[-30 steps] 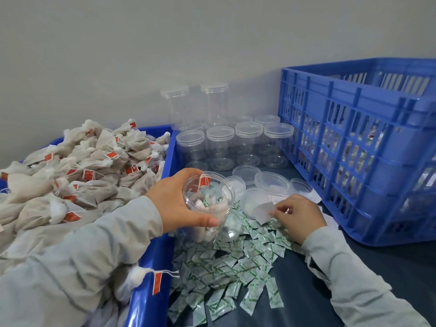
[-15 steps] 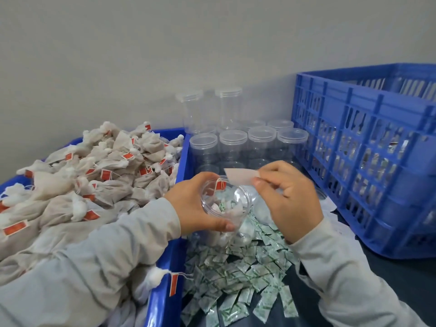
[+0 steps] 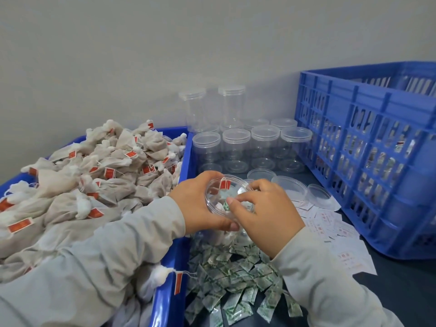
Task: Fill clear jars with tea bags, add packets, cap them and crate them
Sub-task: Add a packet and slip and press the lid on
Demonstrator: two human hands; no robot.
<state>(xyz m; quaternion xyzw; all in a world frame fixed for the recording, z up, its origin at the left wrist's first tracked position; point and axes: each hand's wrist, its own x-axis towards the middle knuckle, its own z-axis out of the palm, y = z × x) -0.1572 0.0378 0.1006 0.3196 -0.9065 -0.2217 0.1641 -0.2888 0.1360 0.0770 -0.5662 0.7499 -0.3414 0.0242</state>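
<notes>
My left hand [image 3: 195, 204] grips a clear jar [image 3: 215, 197] around its wall and tilts its open mouth toward me. Tea bags with a red tag show inside it. My right hand [image 3: 266, 208] is at the jar's mouth, thumb and fingertips pinched together just inside the rim on a white paper slip that is mostly hidden. Below the jar lies a heap of small green-and-white packets [image 3: 236, 286]. The tea bags [image 3: 106, 175] fill a blue bin [image 3: 186, 156] on the left.
Several empty capped jars [image 3: 236, 147] stand at the back by the wall. Loose clear lids [image 3: 289, 184] lie in front of them. White paper slips [image 3: 330, 223] are spread to the right. A tall blue slatted crate [image 3: 368, 142] blocks the right side.
My right hand lifted a white slip from the table, carried it over the jar and has brought it down into the jar's mouth. The left hand kept holding the jar.
</notes>
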